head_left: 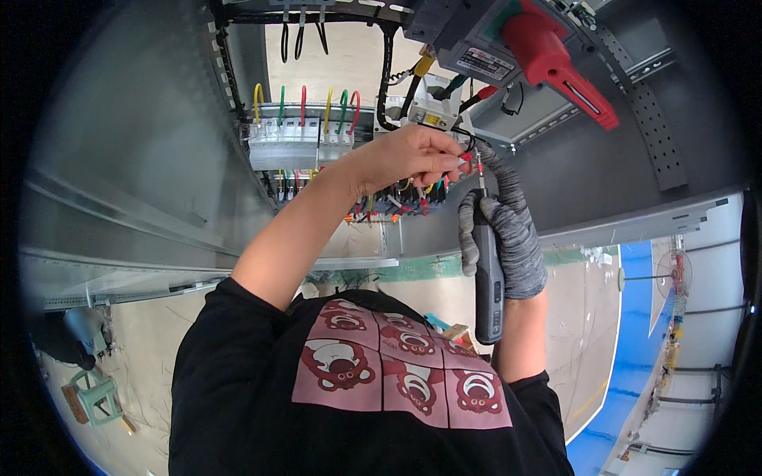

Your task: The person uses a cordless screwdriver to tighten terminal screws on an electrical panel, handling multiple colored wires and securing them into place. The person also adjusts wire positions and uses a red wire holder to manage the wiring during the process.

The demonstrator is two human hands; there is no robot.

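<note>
My bare left hand [409, 159] reaches into a grey metal cabinet, its thumb and finger pinching a small red and white wire end [466, 161]. Thin black wire [470, 140] loops just above the fingertips. A grey knitted glove covers my right hand [514, 230], which is closed around a dark pen-style electric screwdriver [488, 278]. The screwdriver points up, and its bit [480, 170] is beside the left fingertips, with a red part near its tip. One gloved finger extends along the bit. Directly above the hands is a white electrical component [435, 103] with a yellow label.
A red rotary handle [559, 67] juts out at upper right. Left of my hands sits a row of white breakers [290, 147] with yellow, green and red wires. A perforated metal strip [655, 131] hangs at right. On the floor at left stands a green stool [99, 401].
</note>
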